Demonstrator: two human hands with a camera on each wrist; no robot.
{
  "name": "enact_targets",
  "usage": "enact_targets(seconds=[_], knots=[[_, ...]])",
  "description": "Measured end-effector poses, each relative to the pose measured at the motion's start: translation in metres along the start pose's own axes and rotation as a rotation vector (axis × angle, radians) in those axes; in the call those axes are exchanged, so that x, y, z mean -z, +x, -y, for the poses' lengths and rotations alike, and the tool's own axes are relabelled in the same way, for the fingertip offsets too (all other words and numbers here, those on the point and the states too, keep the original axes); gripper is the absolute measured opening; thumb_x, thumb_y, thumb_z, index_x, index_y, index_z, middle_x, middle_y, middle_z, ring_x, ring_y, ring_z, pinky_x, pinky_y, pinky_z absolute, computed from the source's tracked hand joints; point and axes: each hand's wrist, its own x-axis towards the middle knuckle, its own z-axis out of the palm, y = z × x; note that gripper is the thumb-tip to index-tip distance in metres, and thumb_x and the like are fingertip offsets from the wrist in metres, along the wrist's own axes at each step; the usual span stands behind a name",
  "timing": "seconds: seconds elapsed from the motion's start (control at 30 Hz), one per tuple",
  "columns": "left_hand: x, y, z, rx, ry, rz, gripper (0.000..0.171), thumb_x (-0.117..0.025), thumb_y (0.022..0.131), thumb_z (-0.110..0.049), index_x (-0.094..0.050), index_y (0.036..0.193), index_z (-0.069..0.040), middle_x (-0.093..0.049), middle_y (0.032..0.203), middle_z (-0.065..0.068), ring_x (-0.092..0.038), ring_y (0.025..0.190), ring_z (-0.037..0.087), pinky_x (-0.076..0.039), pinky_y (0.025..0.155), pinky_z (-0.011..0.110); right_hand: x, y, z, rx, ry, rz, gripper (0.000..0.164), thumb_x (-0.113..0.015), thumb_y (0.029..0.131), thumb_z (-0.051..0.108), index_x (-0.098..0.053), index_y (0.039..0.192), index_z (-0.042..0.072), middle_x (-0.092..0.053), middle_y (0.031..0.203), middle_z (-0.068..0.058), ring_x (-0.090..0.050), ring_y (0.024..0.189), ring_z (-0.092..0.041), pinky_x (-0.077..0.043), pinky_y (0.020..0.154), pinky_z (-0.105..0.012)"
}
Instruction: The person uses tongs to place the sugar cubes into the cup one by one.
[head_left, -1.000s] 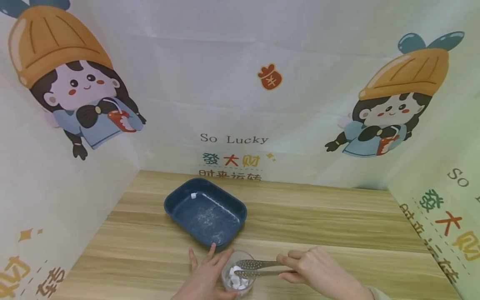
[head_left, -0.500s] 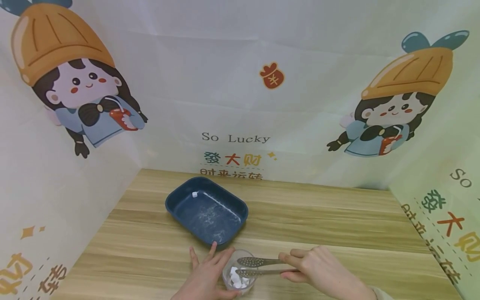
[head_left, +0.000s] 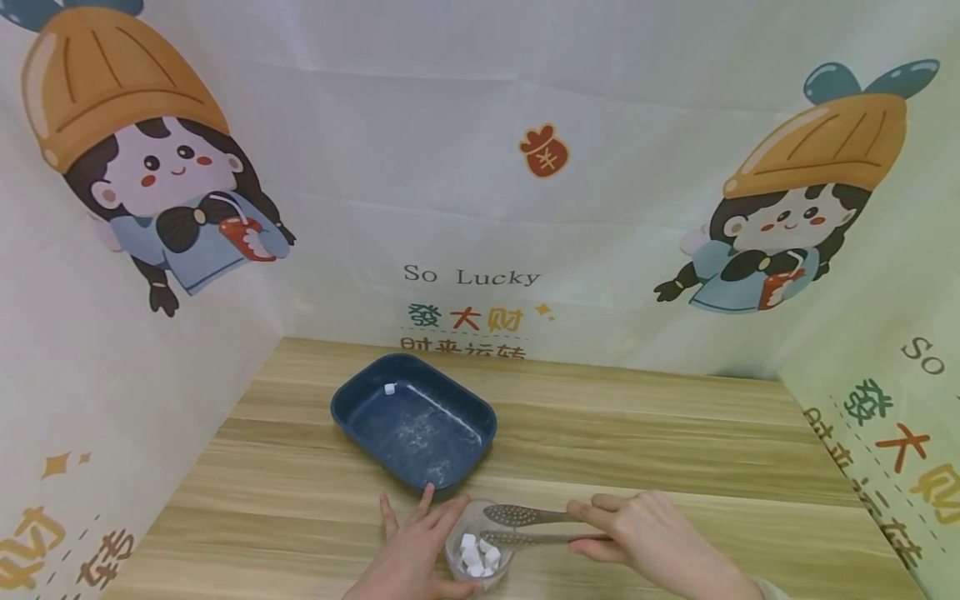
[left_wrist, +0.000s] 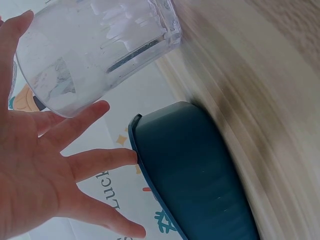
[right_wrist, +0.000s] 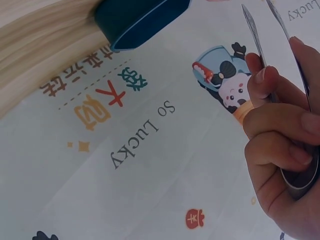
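Observation:
My left hand [head_left: 416, 546] holds a clear plastic cup [left_wrist: 85, 55] near its rim, thumb on one side and fingers on the other. Another of its spread fingers reaches the rim of the dark blue tray [head_left: 412, 433]. Several small white cubes [head_left: 474, 557] lie in the bottom of the cup. In my right hand [head_left: 637, 533] is a pair of perforated metal tongs [head_left: 517, 515], gripped partway along the arms. Their tips stand apart over the cup mouth, with nothing visible between them. The right wrist view shows the fingers curled round the tongs near the bend.
Inside the tray, near its far left corner, sits a single white cube [head_left: 389, 388]; pale powdery marks cover the tray floor. The wooden table [head_left: 637, 433] is bounded by printed cloth walls [head_left: 360, 167] at the back and both sides.
The tongs have shifted slightly right and up from lower over the cubes, and the cubes in the cup have changed position. My left hand keeps its place on the cup.

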Motion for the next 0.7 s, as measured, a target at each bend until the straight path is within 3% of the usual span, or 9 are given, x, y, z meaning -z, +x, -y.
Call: enact_targets(seconds=[0.33, 0.53, 0.7], knots=[[0.001, 0.0, -0.001, -0.006, 0.013, -0.016, 0.091, -0.068, 0.062, -0.06, -0.037, 0.133, -0.012, -0.048, 0.133, 0.007, -0.031, 0.126, 0.046, -0.004, 0.082, 0.082, 0.001, -0.006, -0.006, -0.036, -0.019, -0.039, 0.028, -0.059, 0.081, 0.039, -0.066, 0.094, 0.015, -0.049, 0.061, 0.017, -0.014, 0.048, 0.015, -0.014, 0.041, 0.003], [0.0, 0.0, 0.0, -0.016, 0.022, -0.03, 0.091, -0.068, 0.061, -0.06, -0.038, 0.133, -0.012, -0.048, 0.133, 0.007, -0.032, 0.125, 0.047, -0.005, 0.082, 0.082, 0.0, -0.007, -0.013, -0.075, -0.057, -0.104, 0.031, -0.062, 0.078, 0.041, -0.067, 0.091, 0.013, -0.059, 0.063, 0.014, -0.03, 0.045, 0.013, -0.025, 0.039, -0.002], [-0.002, 0.0, 0.002, -0.022, 0.029, -0.036, 0.091, -0.067, 0.061, -0.061, -0.039, 0.132, -0.011, -0.049, 0.132, 0.008, -0.034, 0.124, 0.047, -0.005, 0.08, 0.082, -0.001, -0.009, -0.018, -0.104, -0.053, -0.108, 0.033, -0.062, 0.078, 0.04, -0.068, 0.09, 0.01, -0.06, 0.062, 0.012, -0.038, 0.044, 0.013, -0.028, 0.039, -0.002]])
